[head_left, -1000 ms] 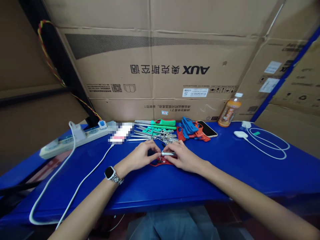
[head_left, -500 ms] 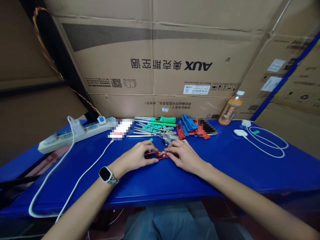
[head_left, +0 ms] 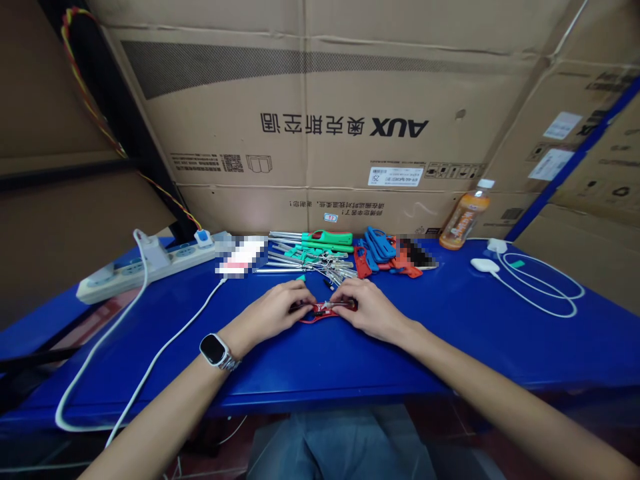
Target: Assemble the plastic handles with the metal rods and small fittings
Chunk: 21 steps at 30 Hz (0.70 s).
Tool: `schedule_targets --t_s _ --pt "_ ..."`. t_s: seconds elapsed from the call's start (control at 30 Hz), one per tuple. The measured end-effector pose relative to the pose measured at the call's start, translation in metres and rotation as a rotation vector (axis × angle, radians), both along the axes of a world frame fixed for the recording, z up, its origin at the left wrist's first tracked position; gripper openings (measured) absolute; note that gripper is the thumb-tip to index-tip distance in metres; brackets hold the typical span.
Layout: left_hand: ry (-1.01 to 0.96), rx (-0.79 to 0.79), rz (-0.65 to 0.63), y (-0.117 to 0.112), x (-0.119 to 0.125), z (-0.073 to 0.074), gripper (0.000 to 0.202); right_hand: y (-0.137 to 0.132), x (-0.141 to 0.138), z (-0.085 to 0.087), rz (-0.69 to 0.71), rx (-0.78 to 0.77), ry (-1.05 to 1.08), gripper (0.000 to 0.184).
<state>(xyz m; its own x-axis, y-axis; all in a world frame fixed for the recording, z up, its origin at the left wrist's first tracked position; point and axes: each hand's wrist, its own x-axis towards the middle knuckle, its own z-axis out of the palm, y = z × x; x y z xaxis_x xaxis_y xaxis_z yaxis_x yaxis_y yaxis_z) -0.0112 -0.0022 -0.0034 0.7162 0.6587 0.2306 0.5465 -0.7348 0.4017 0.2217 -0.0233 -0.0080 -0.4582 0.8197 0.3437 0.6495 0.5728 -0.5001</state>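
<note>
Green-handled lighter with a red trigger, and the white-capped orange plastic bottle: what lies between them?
In the head view, a cluster of blue and red plastic casings lies between them, then a dark, pixelated object nearest the bottle.

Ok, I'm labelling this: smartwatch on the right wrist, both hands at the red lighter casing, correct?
Wrong side: the head view shows the smartwatch on the left wrist. The left hand and right hand are indeed at the red lighter casing.
</note>
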Motion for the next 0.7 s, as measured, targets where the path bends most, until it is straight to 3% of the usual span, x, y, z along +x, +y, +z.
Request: schedule_targets --t_s 0.27,0.5,0.7 --pt "-0.002 0.034 0.022 0.0000 0.0022 -0.0023 0.019 0.0018 0.0007 -0.0034 0.002 -0.070 0.063 0.007" --pt "0.000 0.019 0.039 -0.0016 0.0026 -0.0019 0.015 -0.0008 0.0031 -0.0024 0.035 -0.007 -0.002 0.007" --pt "-0.019 0.017 0.030 -0.0030 0.0043 0.0000 0.016 0.0020 0.0007 -0.0047 0.001 -0.062 0.047 0.006"
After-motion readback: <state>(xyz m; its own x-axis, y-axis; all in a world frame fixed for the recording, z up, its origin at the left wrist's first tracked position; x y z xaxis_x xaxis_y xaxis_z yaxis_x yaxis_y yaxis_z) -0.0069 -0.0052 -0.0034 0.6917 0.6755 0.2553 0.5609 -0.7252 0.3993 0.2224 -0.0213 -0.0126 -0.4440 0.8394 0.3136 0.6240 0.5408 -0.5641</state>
